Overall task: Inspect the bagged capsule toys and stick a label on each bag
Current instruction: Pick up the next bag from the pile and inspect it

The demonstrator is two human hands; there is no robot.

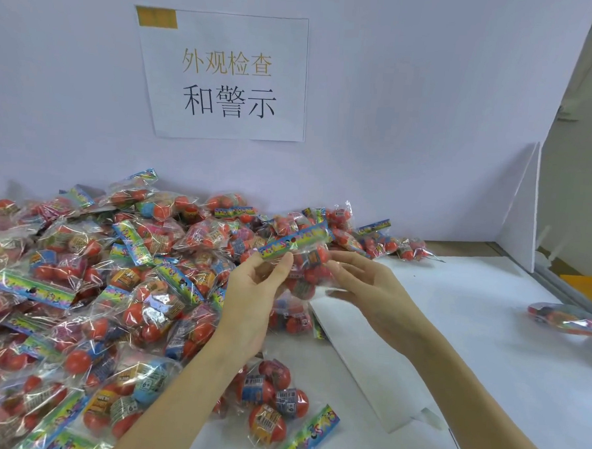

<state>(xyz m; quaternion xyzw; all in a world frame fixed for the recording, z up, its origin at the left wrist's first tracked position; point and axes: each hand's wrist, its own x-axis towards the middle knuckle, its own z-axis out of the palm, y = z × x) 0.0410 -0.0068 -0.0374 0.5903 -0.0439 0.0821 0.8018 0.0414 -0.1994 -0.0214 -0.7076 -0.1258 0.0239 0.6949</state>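
Observation:
A clear bag of red capsule toys (308,262) with a colourful header strip is held up above the table, in the middle of the head view. My left hand (255,291) grips its left side just under the header. My right hand (363,282) touches its right side with the fingers spread and slightly blurred. A large heap of the same bags (96,282) covers the left half of the table. One bag (271,405) lies flat near my left forearm.
A white sheet (367,348) lies on the table under my right arm. A single bag (564,319) rests at the far right. A paper sign (227,76) hangs on the white back wall. A white divider panel (521,208) stands at the right.

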